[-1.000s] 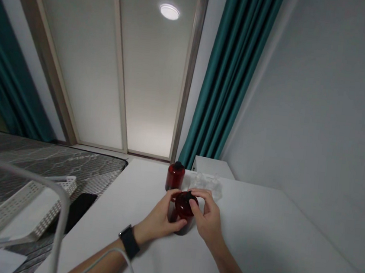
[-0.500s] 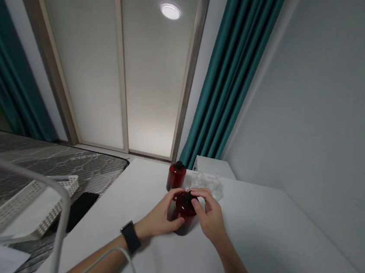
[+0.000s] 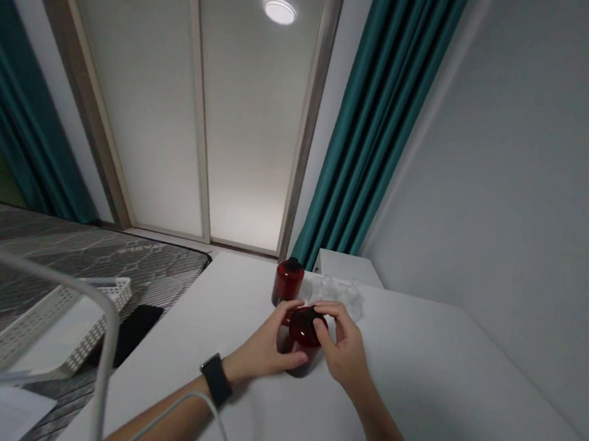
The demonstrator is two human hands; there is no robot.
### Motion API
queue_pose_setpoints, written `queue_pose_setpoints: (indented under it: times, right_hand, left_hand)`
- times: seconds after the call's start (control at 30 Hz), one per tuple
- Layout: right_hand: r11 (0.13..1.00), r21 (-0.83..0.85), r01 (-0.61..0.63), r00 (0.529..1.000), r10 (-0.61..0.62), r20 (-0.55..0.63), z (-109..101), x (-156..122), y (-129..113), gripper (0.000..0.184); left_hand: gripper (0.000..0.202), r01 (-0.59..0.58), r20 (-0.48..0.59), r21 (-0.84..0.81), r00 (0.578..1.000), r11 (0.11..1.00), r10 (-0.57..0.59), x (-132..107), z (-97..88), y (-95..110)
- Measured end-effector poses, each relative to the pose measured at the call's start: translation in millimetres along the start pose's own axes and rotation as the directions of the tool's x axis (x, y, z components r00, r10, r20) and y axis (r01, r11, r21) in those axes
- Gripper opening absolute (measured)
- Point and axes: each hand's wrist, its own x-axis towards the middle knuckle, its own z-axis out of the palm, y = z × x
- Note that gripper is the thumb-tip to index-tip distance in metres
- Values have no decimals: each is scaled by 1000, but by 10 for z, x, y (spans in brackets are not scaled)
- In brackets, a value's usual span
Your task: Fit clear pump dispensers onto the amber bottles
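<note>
Head view: dark red translucent plastic bottle (image 3: 304, 344) w/ a black cap (image 3: 310, 315) stands on the white tabletop (image 3: 438, 404), approx. centre, between both hands. Left hand (image 3: 266, 347) is curled round the body from the side, thumb low at the front, fingers behind. Right hand (image 3: 347, 349) is closed over the top end, thumb on the shoulder and fingertips at the cap. Neither hand is spread wide.

Handling (judgement): prob. light, stiff-walled plastic, not fragile. The smooth glossy skin could slip under a loose pinch. Best hold is a full wrap round the straight body, as the left hand has it. The domed shoulder gives poor purchase, and the cap is small, so fingertips only there.

Containers:
- Held bottle: walls too dark to show any contents or fill level.
- Second red plastic bottle (image 3: 288, 283), same kind, black cap on. It stands upright just behind the left fingers, apart from them; contents can't be read either.
- Clear crinkled plastic items (image 3: 340, 294) lie beside it, behind the right hand; shape unclear.
- White perforated plastic basket (image 3: 45, 338) sits on the grey patterned bed (image 3: 111, 264), well to the left; contents not readable.

Black watch (image 3: 215, 379) is on the left wrist.
</note>
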Motion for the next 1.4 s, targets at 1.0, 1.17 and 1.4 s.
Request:
queue_pose_setpoints:
  times: [1.0,1.17,1.4]
  right_hand:
    - [996,91,8,996,-16,85,-65,17,-35,15]
    - [998,55,11,997,-15,80,-47,15,-65,15]
    - [993,122,10,994,-23,109,-76,29,-129,15]
  left_hand:
    - [77,-23,-9,-15,1000,1000,23,47,63,138]
    - [75,-7,-5,-57,1000,998,6,43,91,149]
    - [71,-74,-9,-51,997,996,73,45,64,95]
